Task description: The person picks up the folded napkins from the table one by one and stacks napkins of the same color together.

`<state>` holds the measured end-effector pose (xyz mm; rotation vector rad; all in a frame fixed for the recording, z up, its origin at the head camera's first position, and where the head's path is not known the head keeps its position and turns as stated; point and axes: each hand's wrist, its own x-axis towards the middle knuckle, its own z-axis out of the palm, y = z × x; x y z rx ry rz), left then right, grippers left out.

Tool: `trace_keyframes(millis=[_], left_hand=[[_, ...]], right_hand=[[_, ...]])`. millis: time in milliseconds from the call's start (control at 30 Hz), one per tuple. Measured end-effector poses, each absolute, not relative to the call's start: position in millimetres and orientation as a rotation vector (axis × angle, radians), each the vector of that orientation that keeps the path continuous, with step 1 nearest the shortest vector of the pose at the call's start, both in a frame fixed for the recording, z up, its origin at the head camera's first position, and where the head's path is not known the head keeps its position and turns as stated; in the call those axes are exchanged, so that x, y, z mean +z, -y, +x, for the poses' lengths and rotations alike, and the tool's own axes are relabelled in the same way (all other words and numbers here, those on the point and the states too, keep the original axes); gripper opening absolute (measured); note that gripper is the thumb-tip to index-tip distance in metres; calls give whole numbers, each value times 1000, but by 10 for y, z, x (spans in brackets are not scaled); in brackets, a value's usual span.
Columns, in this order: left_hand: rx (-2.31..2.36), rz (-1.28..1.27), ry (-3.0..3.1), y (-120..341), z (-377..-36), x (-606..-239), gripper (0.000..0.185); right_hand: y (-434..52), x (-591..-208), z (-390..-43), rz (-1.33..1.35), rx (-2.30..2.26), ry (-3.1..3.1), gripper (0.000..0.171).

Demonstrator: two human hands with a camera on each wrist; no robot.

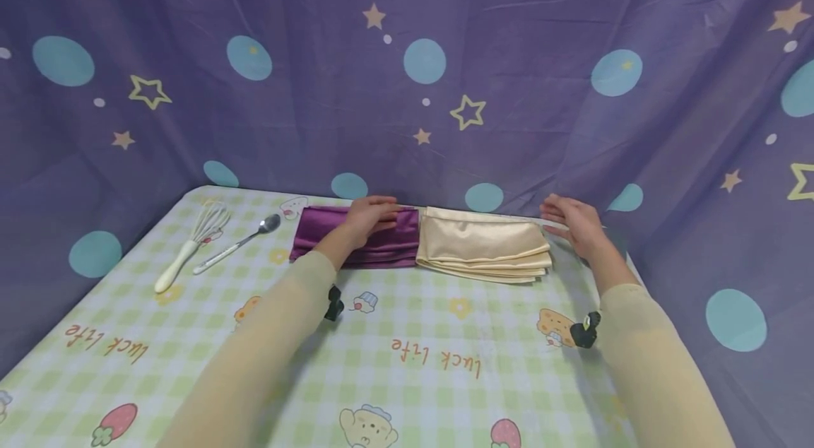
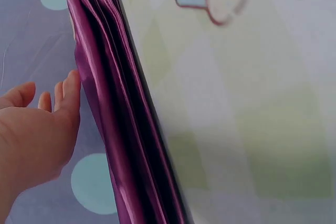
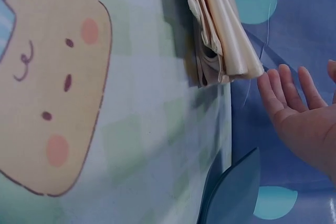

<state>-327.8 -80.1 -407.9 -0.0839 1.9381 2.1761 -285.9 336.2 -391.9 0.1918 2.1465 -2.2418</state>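
A stack of folded purple satin cloth lies along the table's back edge, its layered folds facing the front. Directly right of it is a folded cream satin cloth stack, several layers thick. My left hand is over the purple stack, fingers extended; in the left wrist view its little-finger side touches or nearly touches the purple folds. At the right end of the cream stack is my right hand, palm turned inward. The right wrist view has its straight fingertips right at the corner of the cream folds.
A whisk with a pale handle and a metal spoon lie at the table's left. The checked tablecloth covers the table up to a purple curtain. A dark teal flat piece is near the right edge.
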Motion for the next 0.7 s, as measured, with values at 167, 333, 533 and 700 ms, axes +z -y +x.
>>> trace_keyframes(millis=[167, 333, 533, 700], left_hand=[[2153, -7, -1942, 899, -3232, -4064, 45], [2121, 70, -1967, 949, -3201, -4073, 45], [2095, 114, -1959, 970, -3133, -4051, 47], [2098, 157, -1924, 972, -3088, -4047, 47]], right_hand=[[-3266, -3888, -2815, 92, -2144, -2241, 47], [-3153, -3866, -2786, -20, -2021, -2342, 68], [-3017, -3863, -2729, -168, -1873, -2428, 63], [-2894, -3853, -2684, -224, -1747, -2484, 60]])
